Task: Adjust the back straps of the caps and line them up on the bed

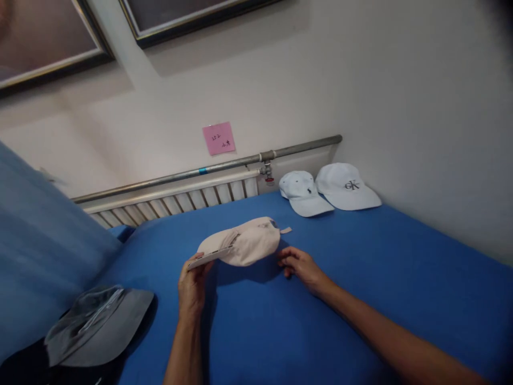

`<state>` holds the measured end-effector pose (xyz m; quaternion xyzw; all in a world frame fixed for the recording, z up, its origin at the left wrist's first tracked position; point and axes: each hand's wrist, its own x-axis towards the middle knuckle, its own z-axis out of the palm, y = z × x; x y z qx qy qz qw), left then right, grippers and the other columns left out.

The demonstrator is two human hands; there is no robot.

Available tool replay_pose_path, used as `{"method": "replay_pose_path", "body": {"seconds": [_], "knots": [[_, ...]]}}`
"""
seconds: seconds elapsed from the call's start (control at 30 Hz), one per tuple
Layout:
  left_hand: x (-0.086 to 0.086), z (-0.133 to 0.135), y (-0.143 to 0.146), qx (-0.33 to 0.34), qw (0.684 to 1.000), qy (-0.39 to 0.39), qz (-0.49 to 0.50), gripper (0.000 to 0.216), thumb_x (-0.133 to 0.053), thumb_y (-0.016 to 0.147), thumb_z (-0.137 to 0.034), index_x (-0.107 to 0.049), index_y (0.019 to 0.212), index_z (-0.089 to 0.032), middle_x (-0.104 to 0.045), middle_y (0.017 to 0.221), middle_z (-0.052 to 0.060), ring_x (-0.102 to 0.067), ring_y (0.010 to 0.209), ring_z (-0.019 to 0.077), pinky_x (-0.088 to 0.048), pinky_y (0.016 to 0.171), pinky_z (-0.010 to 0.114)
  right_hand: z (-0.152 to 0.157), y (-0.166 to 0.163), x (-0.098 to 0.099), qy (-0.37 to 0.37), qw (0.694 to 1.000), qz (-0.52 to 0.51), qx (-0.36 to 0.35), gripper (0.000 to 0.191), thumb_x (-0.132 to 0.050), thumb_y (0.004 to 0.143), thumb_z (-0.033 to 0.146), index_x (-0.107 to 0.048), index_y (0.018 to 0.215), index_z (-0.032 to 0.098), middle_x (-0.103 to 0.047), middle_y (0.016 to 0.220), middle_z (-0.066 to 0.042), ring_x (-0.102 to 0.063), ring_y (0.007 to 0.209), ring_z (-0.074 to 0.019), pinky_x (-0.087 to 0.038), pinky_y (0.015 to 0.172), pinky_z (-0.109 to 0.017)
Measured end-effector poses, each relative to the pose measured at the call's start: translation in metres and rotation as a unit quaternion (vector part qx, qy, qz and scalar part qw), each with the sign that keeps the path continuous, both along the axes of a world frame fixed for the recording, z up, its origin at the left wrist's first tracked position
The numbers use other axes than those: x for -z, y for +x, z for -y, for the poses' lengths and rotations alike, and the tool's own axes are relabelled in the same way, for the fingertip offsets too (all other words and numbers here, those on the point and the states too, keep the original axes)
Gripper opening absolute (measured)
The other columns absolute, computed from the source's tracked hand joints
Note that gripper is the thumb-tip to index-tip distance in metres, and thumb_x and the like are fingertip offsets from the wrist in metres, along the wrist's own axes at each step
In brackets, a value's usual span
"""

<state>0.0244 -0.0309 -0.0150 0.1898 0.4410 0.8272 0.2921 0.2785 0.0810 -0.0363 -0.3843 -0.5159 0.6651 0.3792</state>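
My left hand (192, 286) is closed on the brim end of a pale pinkish-beige baseball cap (256, 243), holding it above the blue surface. A thin, flat, light card-like piece (209, 258) with dark marks along its edge lies at the brim, also within the left hand's grasp; whether it is attached to the cap I cannot tell. The cap's strap end sticks out to the right. Just right of the crown, my right hand (298, 264) hovers with loosely bent fingers and nothing visible in them. It seems slightly apart from the cap.
Two white caps, one with a small dark emblem (306, 192) and one with dark lettering (348, 187), sit at the back right of the blue-covered surface (340, 342). Grey and dark caps (100, 326) are stacked front left. Behind are a radiator (180, 202) and pipe (172, 179); a blue curtain (36, 256) hangs left.
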Motion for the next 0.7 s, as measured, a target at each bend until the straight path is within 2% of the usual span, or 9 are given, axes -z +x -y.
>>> {"method": "replay_pose_path", "body": {"seconds": [0.07,0.13,0.23,0.3,0.37,0.47,0.57,0.7], "knots": [[0.001,0.003,0.002,0.053,0.997,-0.004,-0.049,0.008,-0.073,0.059,-0.015,-0.067,0.063,-0.017,-0.067,0.1,0.004,-0.063,0.094,0.019,-0.054,0.076,0.028,-0.004,0.002,0.002,-0.014,0.999,-0.03,0.033,0.018,-0.059,0.064,0.024,-0.062,0.082,0.019,-0.065,0.068,0.0,-0.058,0.055,-0.0143,-0.046,0.053,-0.026],[0.001,0.006,0.005,0.089,0.992,-0.008,-0.084,0.009,-0.074,0.057,-0.014,-0.065,0.058,-0.017,-0.065,0.108,0.004,-0.059,0.104,0.0206,-0.053,0.074,0.024,-0.006,0.005,0.0,0.0,0.996,-0.069,0.052,0.025,-0.064,0.065,0.026,-0.064,0.089,0.02,-0.07,0.084,-0.003,-0.065,0.075,-0.0193,-0.051,0.068,-0.03],[-0.003,0.008,0.008,0.116,0.989,-0.018,-0.088,0.009,-0.074,0.057,-0.015,-0.065,0.057,-0.017,-0.064,0.113,0.004,-0.055,0.11,0.0225,-0.052,0.074,0.023,-0.007,0.011,-0.007,0.035,0.992,-0.116,0.041,0.038,-0.071,0.062,0.021,-0.065,0.1,0.023,-0.07,0.105,-0.004,-0.063,0.099,-0.0241,-0.05,0.086,-0.035],[-0.005,0.006,0.008,0.121,0.99,-0.02,-0.07,0.012,-0.075,0.057,-0.017,-0.063,0.056,-0.017,-0.064,0.115,0.003,-0.057,0.108,0.0223,-0.052,0.071,0.023,-0.004,0.015,-0.013,0.059,0.991,-0.12,0.024,0.046,-0.073,0.06,0.019,-0.064,0.105,0.025,-0.069,0.109,-0.003,-0.062,0.104,-0.024,-0.048,0.091,-0.036],[-0.006,0.004,0.006,0.117,0.992,-0.027,-0.048,0.014,-0.076,0.056,-0.017,-0.062,0.056,-0.016,-0.063,0.118,0.003,-0.061,0.096,0.019,-0.051,0.063,0.02,0.0,0.017,-0.02,0.079,0.989,-0.126,0.002,0.051,-0.073,0.061,0.019,-0.063,0.11,0.026,-0.068,0.112,-0.002,-0.061,0.105,-0.0231,-0.046,0.094,-0.037],[-0.003,0.0,0.004,0.098,0.994,-0.046,-0.02,0.018,-0.078,0.056,-0.019,-0.067,0.071,-0.018,-0.062,0.119,0.003,-0.062,0.08,0.0131,-0.05,0.058,0.018,0.007,0.016,-0.025,0.094,0.986,-0.131,-0.045,0.047,-0.072,0.062,0.02,-0.063,0.108,0.024,-0.067,0.112,-0.004,-0.062,0.103,-0.0223,-0.045,0.095,-0.038],[0.001,-0.004,0.004,0.076,0.995,-0.058,0.001,0.035,-0.075,0.062,-0.022,-0.068,0.096,-0.023,-0.065,0.114,0.003,-0.063,0.08,0.0136,-0.052,0.064,0.021,0.013,0.014,-0.026,0.091,0.985,-0.115,-0.087,0.039,-0.069,0.062,0.019,-0.064,0.101,0.021,-0.069,0.104,-0.005,-0.062,0.097,-0.0215,-0.046,0.092,-0.037],[0.005,-0.01,0.008,0.039,0.995,-0.09,0.036,0.047,-0.072,0.069,-0.019,-0.061,0.114,-0.03,-0.068,0.096,0.0,-0.062,0.068,0.0116,-0.052,0.061,0.021,0.021,0.011,-0.026,0.105,0.99,-0.044,-0.082,0.04,-0.062,0.063,0.01,-0.059,0.101,0.021,-0.066,0.094,-0.001,-0.06,0.088,-0.0178,-0.046,0.08,-0.031]]}}
